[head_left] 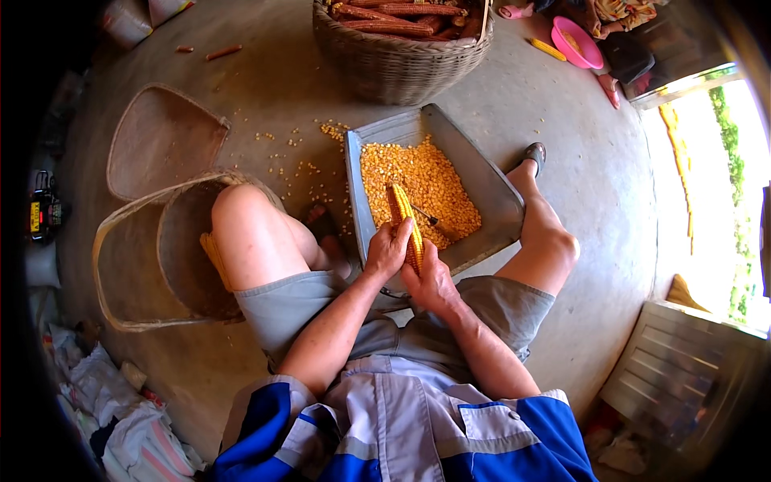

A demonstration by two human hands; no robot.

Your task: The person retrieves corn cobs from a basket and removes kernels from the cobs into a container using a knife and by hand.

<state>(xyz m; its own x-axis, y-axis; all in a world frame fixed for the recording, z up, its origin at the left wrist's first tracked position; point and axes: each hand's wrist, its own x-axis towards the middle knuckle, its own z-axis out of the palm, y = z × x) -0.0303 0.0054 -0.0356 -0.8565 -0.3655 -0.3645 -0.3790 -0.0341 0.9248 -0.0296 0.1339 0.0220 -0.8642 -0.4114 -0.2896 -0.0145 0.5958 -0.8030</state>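
Note:
Both my hands grip an ear of corn [406,208] held over a grey scoop-shaped bin [491,187] between my legs. Yellow rows cover part of the ear; a reddish bare strip shows along its left side. My left hand [387,248] wraps its middle, thumb up against the kernels. Lower down, my right hand [432,278] holds the near end. Loose corn kernels [415,162] lie heaped in the bin. Just right of the ear, a thin metal rod with a dark end [432,220] rests on the kernels.
A wicker basket [403,66] full of bare red cobs stands beyond the bin. At left are a handled basket [120,241] and a woven scoop [165,141]. Kernels [307,169] litter the floor. Another person [623,42] sits by a pink basin [578,45] at upper right.

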